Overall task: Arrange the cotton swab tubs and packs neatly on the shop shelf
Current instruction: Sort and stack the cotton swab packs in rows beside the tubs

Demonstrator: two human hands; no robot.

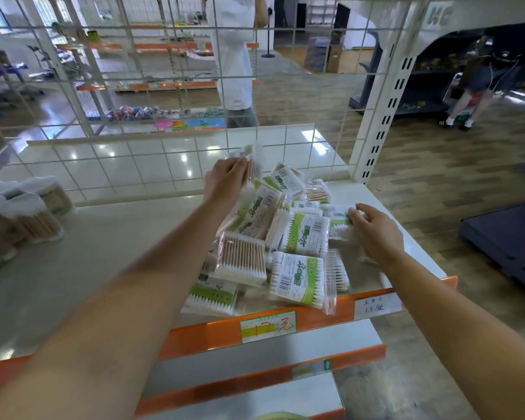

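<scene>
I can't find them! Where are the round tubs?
In the head view, the tubs stand at the shelf's far left, by the wire grid.

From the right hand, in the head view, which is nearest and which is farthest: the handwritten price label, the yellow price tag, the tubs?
1. Handwritten price label, on the shelf edge just below the right hand.
2. Yellow price tag, farther left along the edge.
3. Tubs, far left of the shelf.
</scene>
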